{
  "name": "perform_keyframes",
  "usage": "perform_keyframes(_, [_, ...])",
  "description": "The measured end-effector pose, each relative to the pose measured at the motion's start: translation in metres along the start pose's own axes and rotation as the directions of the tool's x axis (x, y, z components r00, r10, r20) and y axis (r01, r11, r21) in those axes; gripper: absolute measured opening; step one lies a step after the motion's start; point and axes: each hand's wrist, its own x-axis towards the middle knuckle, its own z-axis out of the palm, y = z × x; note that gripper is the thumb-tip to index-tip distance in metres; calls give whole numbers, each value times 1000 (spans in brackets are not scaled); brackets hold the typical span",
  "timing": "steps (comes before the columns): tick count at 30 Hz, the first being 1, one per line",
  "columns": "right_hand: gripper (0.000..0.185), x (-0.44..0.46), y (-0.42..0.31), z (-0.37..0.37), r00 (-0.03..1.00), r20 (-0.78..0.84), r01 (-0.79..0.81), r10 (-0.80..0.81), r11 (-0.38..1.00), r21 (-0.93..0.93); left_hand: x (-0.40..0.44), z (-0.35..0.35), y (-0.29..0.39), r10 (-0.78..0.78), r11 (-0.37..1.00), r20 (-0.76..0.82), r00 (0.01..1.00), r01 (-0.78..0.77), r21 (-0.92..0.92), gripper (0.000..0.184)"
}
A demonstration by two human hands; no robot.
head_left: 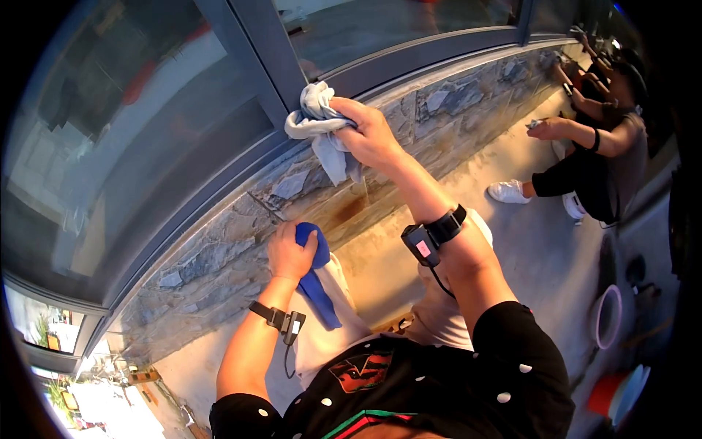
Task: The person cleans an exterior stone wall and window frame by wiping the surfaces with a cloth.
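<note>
Apart, one white cloth (316, 121), one blue cloth (316, 293).

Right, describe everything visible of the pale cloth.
The pale cloth is whitish with faint bluish areas, of soft-looking fabric, bunched and twisted into folds. A loose end hangs down in front of the stone wall. The right hand grips its right side. It sits at the lower end of the grey window upright; whether it is damp cannot be told.

This looks like the outer side of a building (259, 55): a low stone-faced wall (446, 102) runs diagonally across the frame beneath dark-framed glass panes (197, 132), beside sunlit concrete ground (526, 230).
</note>
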Motion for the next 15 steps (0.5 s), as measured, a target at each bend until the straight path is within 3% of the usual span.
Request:
perform_keyframes(1, [34,-1,4,-8,977,-57,-188,204,960,208,-2,-1,2,9,1000,9,1000,-9,1,36])
perform_keyframes(3, [32,3,6,-39,933,-245,-194,263,942,275,-6,-3,7,42,998,-23,999,-43,-41,33])
perform_keyframes(4, [31,9,16,-53,878,-405,-172,256,957,232,-7,-3,7,45,998,-20,999,-46,-44,33])
perform_keyframes(6, [28,17,47,-90,736,-663,-314,140,937,-151,-8,-4,5,-3,999,4,1000,3,-40,32])
perform_keyframes(7, [28,20,48,-106,699,-676,-426,234,895,-130,-7,-3,3,2,999,-1,1000,-2,-43,31])
perform_keyframes(8, [26,22,50,-116,666,-679,-438,310,899,-20,-6,-3,2,8,999,1,1000,-8,-41,31])
perform_keyframes(10, [26,28,83,-125,654,-591,-423,472,876,231,-4,-3,0,4,999,10,1000,-4,-44,31])
perform_keyframes(12, [24,29,99,-107,690,-526,-372,497,867,331,-3,-4,2,-3,998,4,1000,3,-55,31])
perform_keyframes(13, [23,28,102,-91,736,-588,-401,335,916,21,-1,-4,3,-18,997,0,1000,18,-69,31])
perform_keyframes(14, [24,26,90,-72,774,-569,-423,277,895,-139,1,-3,2,-15,998,0,1000,15,-66,31])
perform_keyframes(15, [20,21,55,-53,850,-510,-288,127,924,-249,2,-1,1,-16,999,-1,1000,16,-49,31])
